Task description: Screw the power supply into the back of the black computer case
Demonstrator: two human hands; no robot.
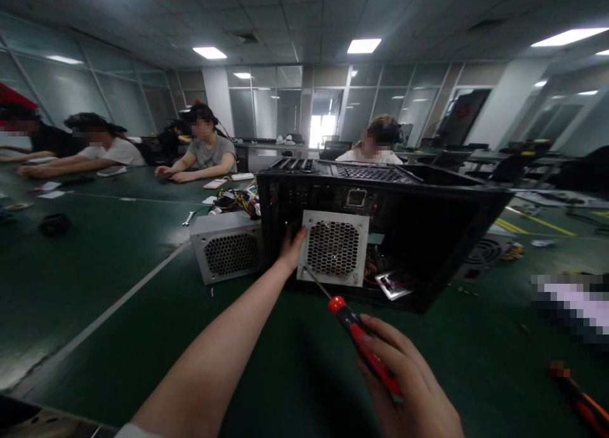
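Observation:
My left hand [291, 250] grips the left side of a silver power supply [364, 251] with a honeycomb grille; part of its fingers is hidden behind the unit. The power supply stands upright against the open side of a black computer case [457, 235]. In my right hand [404, 371] is a red and black screwdriver [352, 324]. Its thin shaft points up and left, with the tip at the lower left corner of the power supply's face. Whether the tip sits in a screw is too small to tell.
Left of the case stands a second grey power supply [202, 254], with bundled cables [238, 200] behind it. A wrench [189, 218] lies nearby. Another power supply [485, 252] is right of the case. An orange-black tool [590, 406] lies at the right edge. Several people sit across the green table [104, 235].

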